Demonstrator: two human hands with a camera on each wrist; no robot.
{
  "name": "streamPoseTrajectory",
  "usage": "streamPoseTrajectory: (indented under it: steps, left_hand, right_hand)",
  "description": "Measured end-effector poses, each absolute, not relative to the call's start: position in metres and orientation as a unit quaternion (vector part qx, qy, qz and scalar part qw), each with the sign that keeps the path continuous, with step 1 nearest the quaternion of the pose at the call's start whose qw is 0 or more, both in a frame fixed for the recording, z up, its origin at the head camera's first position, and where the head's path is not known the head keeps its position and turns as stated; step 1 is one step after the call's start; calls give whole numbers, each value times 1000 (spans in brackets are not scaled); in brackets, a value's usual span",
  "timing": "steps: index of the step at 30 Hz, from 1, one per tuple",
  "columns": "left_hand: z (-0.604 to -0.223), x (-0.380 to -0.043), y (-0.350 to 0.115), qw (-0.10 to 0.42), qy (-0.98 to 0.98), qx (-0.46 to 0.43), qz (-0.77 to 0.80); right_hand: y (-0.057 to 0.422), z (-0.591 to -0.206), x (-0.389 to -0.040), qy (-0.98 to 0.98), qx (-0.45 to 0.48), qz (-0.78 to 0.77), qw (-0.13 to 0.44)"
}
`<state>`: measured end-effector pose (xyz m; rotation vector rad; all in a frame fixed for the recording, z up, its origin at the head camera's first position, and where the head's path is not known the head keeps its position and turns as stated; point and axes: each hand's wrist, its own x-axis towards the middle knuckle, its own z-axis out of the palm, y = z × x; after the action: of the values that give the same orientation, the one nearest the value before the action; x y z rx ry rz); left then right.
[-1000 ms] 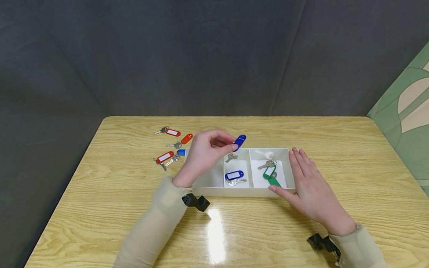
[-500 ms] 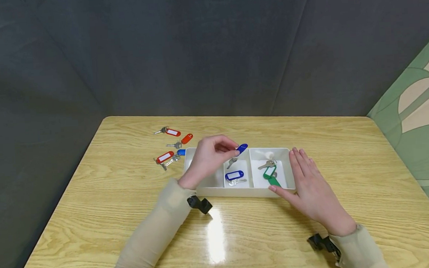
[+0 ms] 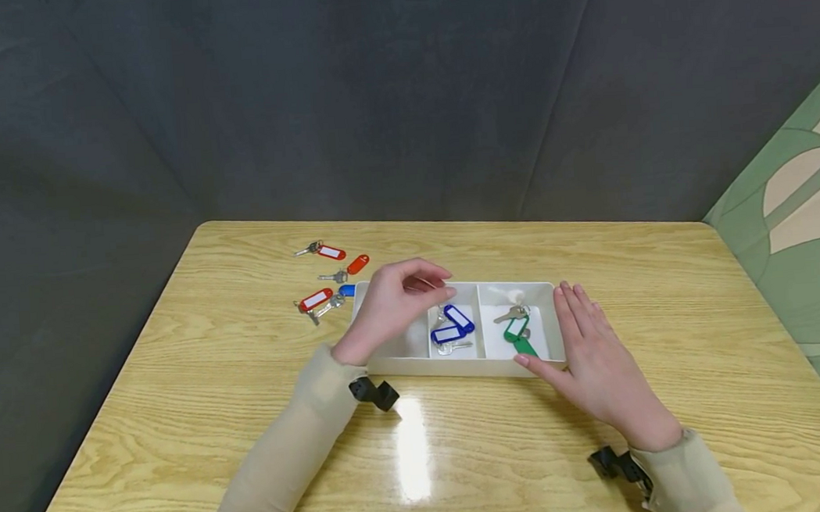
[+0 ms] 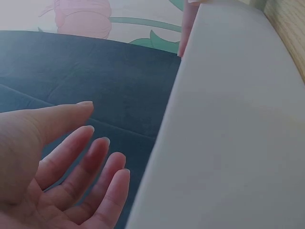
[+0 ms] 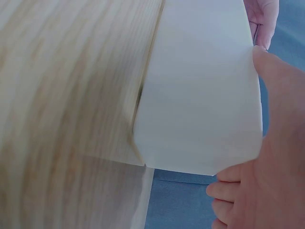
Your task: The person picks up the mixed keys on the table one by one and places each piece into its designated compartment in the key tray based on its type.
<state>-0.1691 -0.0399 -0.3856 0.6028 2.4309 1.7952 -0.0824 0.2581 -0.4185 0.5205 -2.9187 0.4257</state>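
A white three-compartment box (image 3: pixel 459 367) stands on the table. Over its left and middle compartments hovers my left hand (image 3: pixel 400 297), fingers loosely bent and holding nothing; the left wrist view shows thumb and fingertips apart. Two keys with dark blue tags (image 3: pixel 459 318) lie in the middle compartment, one tag overlapping the other. In the right compartment are keys with green tags (image 3: pixel 516 328). My right hand (image 3: pixel 603 365) rests against the box's right end with straight fingers, its thumb on the front rim. The left compartment is partly hidden by my left hand.
Left of the box lie several keys with red tags (image 3: pixel 315 299) on the wooden table (image 3: pixel 249 391). A lighter blue tag (image 3: pixel 346 290) pokes out beside the box's back left corner. A dark curtain (image 3: pixel 372 102) hangs behind the table.
My left hand has let go of the second blue-tagged key, which dropped into the middle compartment beside the first. The right hand has stayed in place on the box.
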Motion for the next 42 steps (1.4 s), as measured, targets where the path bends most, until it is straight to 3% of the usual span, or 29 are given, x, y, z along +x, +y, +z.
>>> streamPoseTrajectory:
  steps: [42]
  left_hand:
    - [-381,-163,-77,32,786,153,598]
  right_hand:
    - [258,-418,-82,-971,176,142,77]
